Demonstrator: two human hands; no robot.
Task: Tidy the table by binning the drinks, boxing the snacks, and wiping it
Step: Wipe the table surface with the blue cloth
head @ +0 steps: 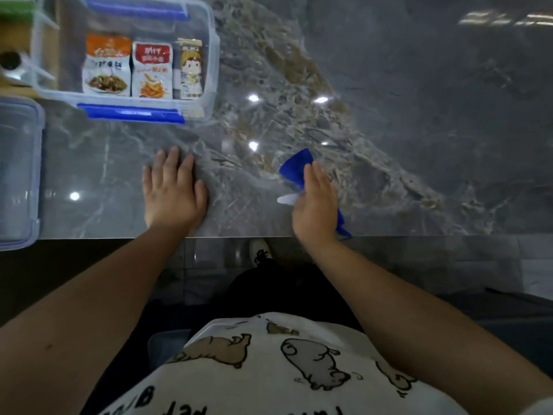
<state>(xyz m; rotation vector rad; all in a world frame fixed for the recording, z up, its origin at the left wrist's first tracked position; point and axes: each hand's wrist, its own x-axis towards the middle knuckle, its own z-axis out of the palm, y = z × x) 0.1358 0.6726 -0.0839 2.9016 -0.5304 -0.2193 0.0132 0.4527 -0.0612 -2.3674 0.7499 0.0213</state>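
Observation:
My right hand (315, 205) presses down on a blue cloth (296, 167) near the front edge of the grey marble table (389, 130); the cloth sticks out beyond my fingers and behind my wrist. My left hand (172, 190) lies flat on the table, fingers apart, holding nothing. At the far left a clear plastic box (211, 70) with blue clips holds three snack packets: an orange one (107, 65), a red one (152, 70) and a cartoon one (191, 68).
The box's clear lid (18, 175) lies at the left edge. A green object (15, 7) and a dark round object (10, 59) sit at the far left corner. A grey bin (167, 344) stands on the floor below the table edge.

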